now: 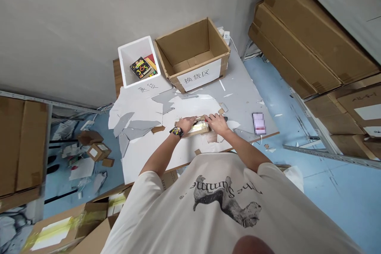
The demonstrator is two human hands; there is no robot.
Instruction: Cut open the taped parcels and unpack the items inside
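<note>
Small oblong yellow-taped brown cardboard box (199,127) lies crosswise between left hand (187,123) and right hand (218,124). Both touch it; can't tell if gripping.

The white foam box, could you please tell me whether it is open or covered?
Open: the white foam box is uncovered, with a black 365 item visible inside.

The big box (190,36) is dull cardboard, the tub (133,50) left of it smooth foam, the parcel (197,128) in front of it shiny-taped cardboard
</note>
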